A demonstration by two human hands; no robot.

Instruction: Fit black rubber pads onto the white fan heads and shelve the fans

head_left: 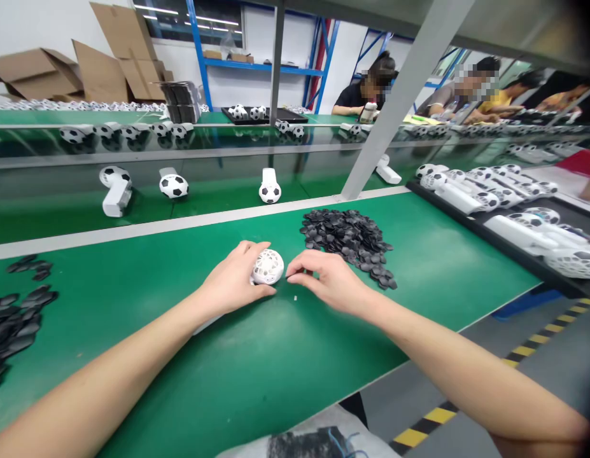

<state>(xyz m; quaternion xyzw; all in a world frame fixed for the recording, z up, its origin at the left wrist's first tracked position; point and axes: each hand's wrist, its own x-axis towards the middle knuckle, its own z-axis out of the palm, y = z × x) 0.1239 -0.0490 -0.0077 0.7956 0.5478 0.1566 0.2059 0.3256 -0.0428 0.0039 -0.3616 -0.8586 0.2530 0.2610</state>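
My left hand (235,277) is wrapped round a white handheld fan (268,266) with a round football-patterned grille, whose openings face up and right. Its handle lies mostly hidden under my palm and wrist. Just right of the grille, my right hand (330,283) pinches a small thin black piece (288,276) between thumb and forefinger, seen nearly edge-on. Behind my right hand lies a heap of flat black pieces (345,235) of the same colour.
More black pieces (18,324) lie at the left edge of the green table (247,369). At right, a black tray (495,242) holds several football fans. Beyond the pale rail, football fans (174,185) sit on a green conveyor. A slanted grey post (394,108) rises ahead. Several people work across the line.
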